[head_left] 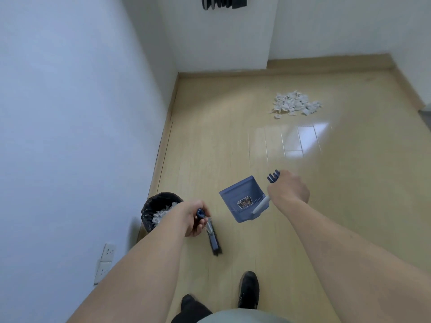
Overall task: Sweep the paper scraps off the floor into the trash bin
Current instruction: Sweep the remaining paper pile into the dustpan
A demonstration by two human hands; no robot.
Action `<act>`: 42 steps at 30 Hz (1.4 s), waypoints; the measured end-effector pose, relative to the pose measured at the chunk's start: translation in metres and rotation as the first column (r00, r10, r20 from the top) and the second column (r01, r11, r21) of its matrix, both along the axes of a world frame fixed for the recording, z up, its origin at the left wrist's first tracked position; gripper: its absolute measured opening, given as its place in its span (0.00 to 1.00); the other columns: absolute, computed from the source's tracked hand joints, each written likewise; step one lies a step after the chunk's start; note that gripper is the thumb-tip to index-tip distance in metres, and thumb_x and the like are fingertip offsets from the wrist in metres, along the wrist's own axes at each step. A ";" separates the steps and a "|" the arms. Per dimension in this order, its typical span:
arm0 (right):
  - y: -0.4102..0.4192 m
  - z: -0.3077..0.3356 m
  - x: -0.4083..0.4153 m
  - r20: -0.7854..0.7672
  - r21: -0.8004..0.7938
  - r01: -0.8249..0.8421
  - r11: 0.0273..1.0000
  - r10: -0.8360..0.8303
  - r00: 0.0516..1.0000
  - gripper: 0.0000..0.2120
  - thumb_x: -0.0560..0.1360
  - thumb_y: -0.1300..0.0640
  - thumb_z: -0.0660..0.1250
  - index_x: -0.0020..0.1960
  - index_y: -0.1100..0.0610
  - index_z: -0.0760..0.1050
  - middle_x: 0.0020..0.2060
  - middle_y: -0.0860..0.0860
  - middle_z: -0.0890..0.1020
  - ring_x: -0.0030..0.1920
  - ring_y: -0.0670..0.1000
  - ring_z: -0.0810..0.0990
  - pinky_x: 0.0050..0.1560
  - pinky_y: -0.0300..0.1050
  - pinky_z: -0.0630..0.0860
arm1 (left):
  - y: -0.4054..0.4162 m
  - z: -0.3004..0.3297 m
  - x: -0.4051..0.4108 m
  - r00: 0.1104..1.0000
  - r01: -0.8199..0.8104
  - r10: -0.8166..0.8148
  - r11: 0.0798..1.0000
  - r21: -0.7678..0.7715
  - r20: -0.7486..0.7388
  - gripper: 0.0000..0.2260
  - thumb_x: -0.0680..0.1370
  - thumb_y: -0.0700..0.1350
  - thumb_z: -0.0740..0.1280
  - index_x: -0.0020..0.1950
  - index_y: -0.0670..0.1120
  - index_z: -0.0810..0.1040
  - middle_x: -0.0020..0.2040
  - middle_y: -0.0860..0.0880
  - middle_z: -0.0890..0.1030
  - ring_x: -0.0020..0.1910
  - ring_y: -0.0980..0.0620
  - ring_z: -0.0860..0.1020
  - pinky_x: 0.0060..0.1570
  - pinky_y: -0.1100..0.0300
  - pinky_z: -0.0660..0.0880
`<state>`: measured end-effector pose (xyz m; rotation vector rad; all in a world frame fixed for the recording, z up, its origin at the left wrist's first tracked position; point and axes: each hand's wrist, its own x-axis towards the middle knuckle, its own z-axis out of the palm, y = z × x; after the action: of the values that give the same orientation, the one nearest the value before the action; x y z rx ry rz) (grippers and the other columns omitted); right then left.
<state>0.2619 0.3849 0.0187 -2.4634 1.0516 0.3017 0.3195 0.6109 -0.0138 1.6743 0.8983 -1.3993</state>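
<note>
My left hand [191,217] grips the blue top of a broom handle; the broom's dark brush head [215,243] points down at the floor just right of the bin. My right hand [288,188] grips the blue handle of a blue dustpan [241,198], held above the floor with its pan looking empty. A pile of white paper scraps [295,103] lies on the wooden floor far ahead to the right. The black-lined trash bin [155,209] stands by the left wall, partly behind my left forearm, with white scraps inside.
White walls close in on the left and ahead, with a corner jutting out at the back. Wall sockets [105,262] sit low on the left wall. My dark shoes [248,290] stand on the wooden floor [233,148] at the bottom.
</note>
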 end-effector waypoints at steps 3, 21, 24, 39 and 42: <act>-0.034 0.004 0.008 0.029 0.006 0.022 1.000 -0.022 0.999 0.06 0.72 0.63 0.61 0.47 0.55 0.70 0.42 0.53 0.74 0.42 0.57 0.75 0.40 0.43 0.71 | -0.033 0.008 0.014 0.999 -0.021 0.021 1.000 -0.011 0.025 0.01 0.71 0.38 0.66 0.41 0.41 0.75 0.29 0.50 0.73 0.21 0.56 0.68 0.21 0.67 0.68; -0.191 -0.010 0.174 0.105 0.064 0.131 0.989 -0.137 0.985 0.07 0.72 0.64 0.60 0.49 0.56 0.73 0.46 0.54 0.78 0.44 0.57 0.77 0.42 0.44 0.73 | -0.207 -0.001 0.192 0.981 0.075 -0.070 0.997 -0.019 0.179 0.02 0.73 0.39 0.65 0.44 0.42 0.75 0.26 0.50 0.73 0.22 0.57 0.68 0.28 0.67 0.66; -0.224 -0.007 0.214 0.077 0.067 0.172 0.983 -0.177 0.981 0.08 0.73 0.63 0.61 0.50 0.56 0.74 0.46 0.54 0.77 0.45 0.58 0.77 0.43 0.44 0.74 | -0.242 -0.002 0.235 0.982 0.107 -0.106 0.994 0.005 0.158 0.01 0.73 0.40 0.65 0.44 0.43 0.74 0.25 0.51 0.72 0.20 0.57 0.67 0.25 0.67 0.66; -0.398 -0.022 0.319 0.051 0.101 0.270 0.958 -0.276 0.960 0.06 0.72 0.64 0.60 0.39 0.55 0.69 0.40 0.53 0.76 0.40 0.57 0.75 0.38 0.42 0.69 | -0.412 -0.015 0.368 0.973 0.178 -0.179 0.984 0.021 0.149 0.02 0.76 0.40 0.62 0.43 0.43 0.73 0.26 0.50 0.72 0.22 0.55 0.68 0.25 0.66 0.66; -0.455 -0.031 0.337 0.049 0.118 0.283 0.952 -0.291 0.956 0.04 0.72 0.63 0.61 0.42 0.56 0.70 0.41 0.53 0.76 0.41 0.57 0.76 0.38 0.42 0.69 | -0.467 -0.030 0.392 0.975 0.175 -0.176 0.984 0.019 0.138 0.01 0.75 0.41 0.62 0.44 0.43 0.73 0.27 0.50 0.71 0.23 0.55 0.68 0.24 0.67 0.66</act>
<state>0.5985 -0.0699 -0.0128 -2.1709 1.3087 0.1785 0.7111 0.1439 -0.0443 1.8690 0.6916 -1.3751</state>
